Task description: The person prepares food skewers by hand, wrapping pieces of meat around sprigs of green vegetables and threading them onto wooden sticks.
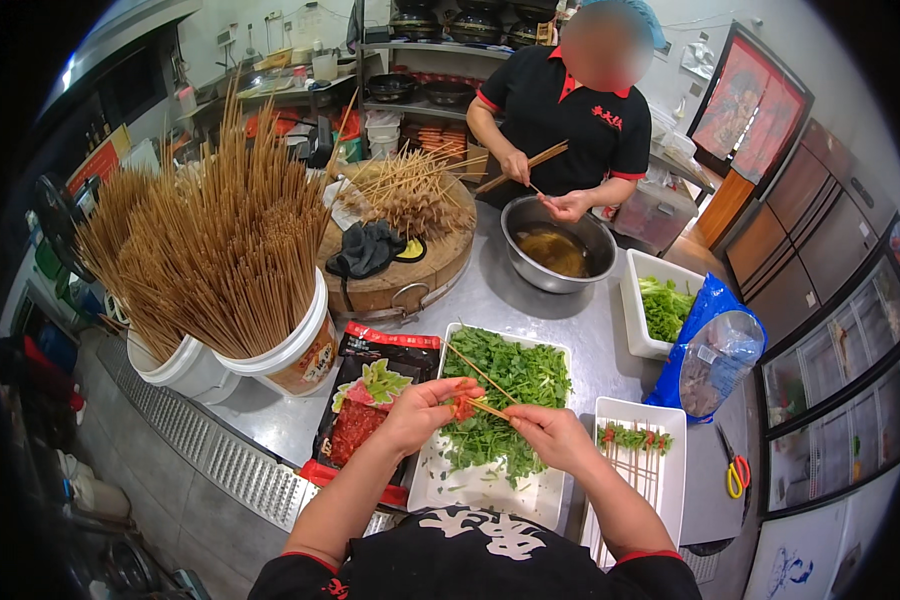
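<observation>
My left hand (422, 414) pinches a piece of red marinated meat (463, 406) at the tips of the bamboo skewers (489, 409). My right hand (553, 435) grips those skewers between thumb and fingers, and one thin skewer slants up and away to the left. Both hands are above a white tray (429, 491) of chopped leafy green herbs (506, 367). Left of it lies a black pouch (401, 352) with red meat (358, 431) on it, or showing through it. To the right, a white tray (675, 517) holds several skewers threaded with greens and red pieces (637, 439).
Two buckets of brown skewers (270, 277) crowd the left. Beyond stands a round wooden chopping block (390, 292) with loaded skewers. A co-worker (570, 120) holds sticks over a steel bowl (559, 281). Rightward are a lettuce tray (649, 349), a blue bag (709, 349) and scissors (735, 469).
</observation>
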Motion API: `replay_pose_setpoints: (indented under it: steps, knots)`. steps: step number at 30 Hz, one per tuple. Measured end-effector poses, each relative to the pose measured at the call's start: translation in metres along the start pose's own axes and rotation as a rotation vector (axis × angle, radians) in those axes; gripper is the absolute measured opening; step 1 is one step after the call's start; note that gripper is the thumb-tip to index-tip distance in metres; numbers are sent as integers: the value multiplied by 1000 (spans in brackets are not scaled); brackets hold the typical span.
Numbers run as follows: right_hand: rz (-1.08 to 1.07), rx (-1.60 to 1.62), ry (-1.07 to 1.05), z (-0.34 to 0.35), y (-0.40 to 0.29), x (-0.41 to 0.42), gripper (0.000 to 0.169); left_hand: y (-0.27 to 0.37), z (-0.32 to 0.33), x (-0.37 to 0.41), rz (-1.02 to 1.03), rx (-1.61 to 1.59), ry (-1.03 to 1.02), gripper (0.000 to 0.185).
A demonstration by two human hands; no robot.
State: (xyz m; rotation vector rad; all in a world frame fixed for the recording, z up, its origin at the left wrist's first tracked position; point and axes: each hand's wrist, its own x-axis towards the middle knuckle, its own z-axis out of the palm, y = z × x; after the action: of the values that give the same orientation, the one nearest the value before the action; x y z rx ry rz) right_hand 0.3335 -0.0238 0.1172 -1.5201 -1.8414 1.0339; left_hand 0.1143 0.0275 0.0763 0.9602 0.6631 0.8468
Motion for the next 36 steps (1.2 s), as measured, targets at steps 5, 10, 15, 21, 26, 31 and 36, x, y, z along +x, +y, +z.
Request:
replay_pose_setpoints:
  steps: [5,10,15,21,26,31,36]
  knots:
    - [-186,-197,80,-2,3,-1,17,-10,-4,0,111,193,-50,42]
    - [-250,-436,67,-12,-7,-1,15,-7,-1,-4,312,638,-33,45]
    - [-239,-470,44,-14,-10,-1,16,1,7,-8,509,1024,4,42]
    - [-205,-485,78,-10,-14,-1,16,1,8,-2,722,1245,6,39]
    - [-175,-417,111,-1,-10,-1,17,3,15,-3,841,1355,74,37]
    - [-19,-230,64,10,-4,-4,22,2,19,-1,885,1440,69,34]
    - [-72,67,172,39,28,-1,23,0,21,6,846,1479,56,36]
